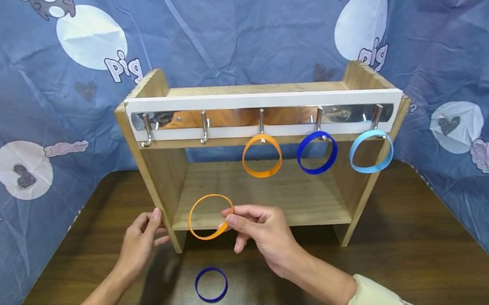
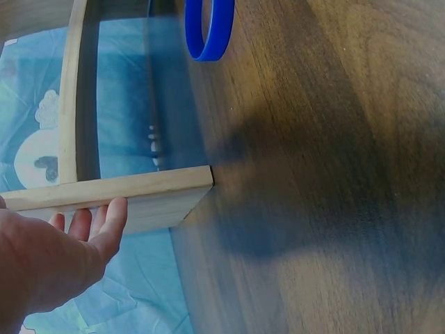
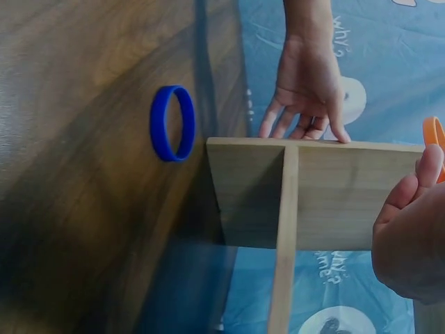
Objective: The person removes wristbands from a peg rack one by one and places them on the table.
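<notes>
The orange band (image 1: 209, 238) held up in front of the wooden shelf (image 1: 276, 193), at about seven o'clock from its middle, should handle as next to no weight: rubbery by the look of it, soft enough to give under a squeeze, grippy rather than slippery, and hardly breakable. A light pinch anywhere on the rim ought to do, since hard squeezing could pull it oval. From where I stand it's a thin, nearly round loop of bright orange, its flat inner face showing toward six o'clock. The right hand (image 1: 266, 230) pinches it between thumb and fingers at three to four o'clock on the loop. The left hand (image 1: 140, 237), at eight o'clock from the band, grasps nothing; its loosely extended fingers rest against the shelf's side panel (image 1: 152, 181).
</notes>
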Demonstrator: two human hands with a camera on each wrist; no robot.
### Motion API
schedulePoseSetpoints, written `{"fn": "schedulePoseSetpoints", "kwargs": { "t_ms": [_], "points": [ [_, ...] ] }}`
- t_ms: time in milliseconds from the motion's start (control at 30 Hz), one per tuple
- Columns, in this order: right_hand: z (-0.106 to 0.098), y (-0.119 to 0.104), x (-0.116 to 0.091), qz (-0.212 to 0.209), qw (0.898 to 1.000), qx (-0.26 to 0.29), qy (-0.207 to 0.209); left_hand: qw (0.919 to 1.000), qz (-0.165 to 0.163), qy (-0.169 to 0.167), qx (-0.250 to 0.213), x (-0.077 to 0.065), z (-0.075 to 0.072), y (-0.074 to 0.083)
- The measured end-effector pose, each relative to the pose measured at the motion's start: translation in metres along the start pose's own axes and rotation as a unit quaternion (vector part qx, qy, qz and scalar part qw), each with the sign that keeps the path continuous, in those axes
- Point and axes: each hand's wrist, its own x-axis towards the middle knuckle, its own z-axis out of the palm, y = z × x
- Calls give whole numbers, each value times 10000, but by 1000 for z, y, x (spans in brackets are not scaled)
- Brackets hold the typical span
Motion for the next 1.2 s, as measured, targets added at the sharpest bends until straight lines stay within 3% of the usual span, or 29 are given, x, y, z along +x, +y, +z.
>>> {"fn": "schedulePoseSetpoints", "kwargs": {
  "t_ms": [333,633,1200],
  "points": [
    [-11,24,-10,436,9990,-51,-67,9999,-12,-42,100,-2,0,0],
    [-19,34,-11,461,9988,-124,-69,10000,21,-28,86,-2,1,1],
    [-39,55,-16,1228,9880,-897,-278,10000,21,1,47,-2,0,2]
  ]
}}
